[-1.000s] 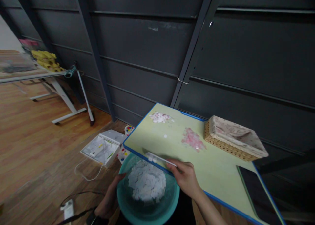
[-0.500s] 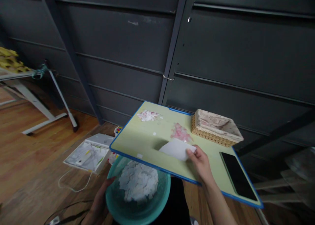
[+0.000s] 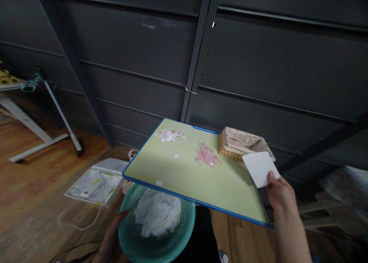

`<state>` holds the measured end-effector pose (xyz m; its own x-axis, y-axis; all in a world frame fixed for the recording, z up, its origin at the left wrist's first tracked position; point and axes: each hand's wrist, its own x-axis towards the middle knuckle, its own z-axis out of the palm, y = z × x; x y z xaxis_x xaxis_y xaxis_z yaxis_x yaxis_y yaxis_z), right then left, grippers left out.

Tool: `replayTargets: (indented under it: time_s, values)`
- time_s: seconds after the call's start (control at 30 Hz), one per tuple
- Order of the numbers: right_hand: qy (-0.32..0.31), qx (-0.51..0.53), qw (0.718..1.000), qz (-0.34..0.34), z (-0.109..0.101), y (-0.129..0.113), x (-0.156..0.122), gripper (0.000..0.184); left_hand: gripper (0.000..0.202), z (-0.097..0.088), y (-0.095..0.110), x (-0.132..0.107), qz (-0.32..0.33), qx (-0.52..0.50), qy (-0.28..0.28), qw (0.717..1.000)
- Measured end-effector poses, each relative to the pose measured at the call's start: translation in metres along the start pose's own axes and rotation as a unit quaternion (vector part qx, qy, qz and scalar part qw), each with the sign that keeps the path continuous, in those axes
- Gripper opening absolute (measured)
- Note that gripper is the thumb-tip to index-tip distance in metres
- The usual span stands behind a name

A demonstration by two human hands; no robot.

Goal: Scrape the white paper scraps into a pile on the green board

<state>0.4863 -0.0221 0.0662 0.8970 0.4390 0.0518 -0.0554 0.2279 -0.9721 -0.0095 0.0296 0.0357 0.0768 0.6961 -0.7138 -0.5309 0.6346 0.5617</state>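
My right hand (image 3: 280, 194) pinches a white card (image 3: 260, 168) by its lower right corner, above the right part of a pale yellow board (image 3: 184, 182) with a blue edge. My left hand (image 3: 113, 232) grips the rim of a green plastic basket (image 3: 188, 226), which sits below the board's near edge. A heap of small white pieces (image 3: 158, 213) fills the basket's middle. On the board lie a pile of white and pinkish scraps (image 3: 168, 135), a pink translucent patch (image 3: 207, 155) and a few single white pieces. The card and my right hand mostly cover a dark phone (image 3: 265, 201).
A cloth-lined wicker basket (image 3: 230, 152) stands at the board's back right. An open white box (image 3: 94, 186) with a cable lies on the wooden floor, left. A white-legged table (image 3: 28, 125) stands far left. Dark metal panels (image 3: 138, 63) rise behind the board.
My right hand has carried the white card to the right, from over the board's middle to in front of the wicker basket. My left hand stays on the green basket. The view has shifted slightly.
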Motion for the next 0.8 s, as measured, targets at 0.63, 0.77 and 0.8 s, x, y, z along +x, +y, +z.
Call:
replayTargets:
  time_s: [0.63, 0.77, 0.8]
  values:
    - [-0.331, -0.32, 0.831, -0.313, 0.184, 0.035, -0.153, 0.033, 0.011, -0.019, -0.002, 0.001, 0.024, -0.002, -0.025, 0.999]
    - [-0.386, -0.293, 0.808, -0.334, 0.175, 0.036, -0.167, 0.028, 0.012, -0.016, 0.001, -0.004, 0.034, -0.011, -0.041, 0.999]
    - [-0.407, -0.277, 0.802, -0.339, 0.171, 0.036, -0.172, 0.026, 0.014, -0.016, 0.001, -0.005, 0.028, -0.008, -0.041, 0.999]
